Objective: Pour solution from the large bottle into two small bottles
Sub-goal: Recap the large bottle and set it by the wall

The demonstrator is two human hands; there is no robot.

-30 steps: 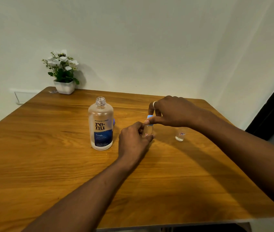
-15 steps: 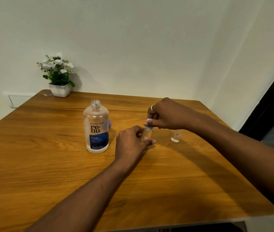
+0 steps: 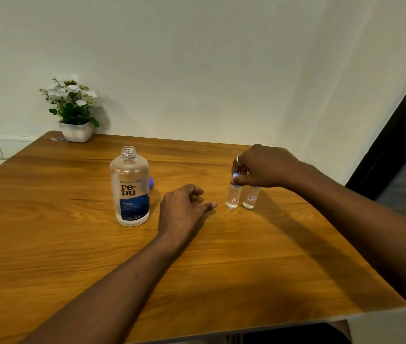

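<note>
Wooden table (image 3: 221, 256) carries everything. Left of centre stands the large bottle (image 3: 130, 189), upright, clear-walled, with a blue label and its threaded neck uncapped. A small blue cap (image 3: 151, 182) peeks out from behind its right side, lying on the tabletop.

To the right, well apart from the large bottle, two small bottles stand upright just beside each other. The left small bottle (image 3: 233, 198) wears a blue top (image 3: 236, 177), and the right hand (image 3: 261, 167) reaches in from the right and pinches that top between thumb and fingers; a ring shows on one finger. The right small bottle (image 3: 251, 199) stands partly under that hand, so its top is hidden. Both small bottles are clear, each with a little red-and-white label.

The left hand (image 3: 184, 207) rests on the table between the large bottle and the small ones, fingers loosely curled and one finger stretched toward the small bottles, holding nothing and touching neither bottle.

At the far left corner of the table sits a white pot of white flowers (image 3: 73, 110), against a pale wall (image 3: 197, 58).
</note>
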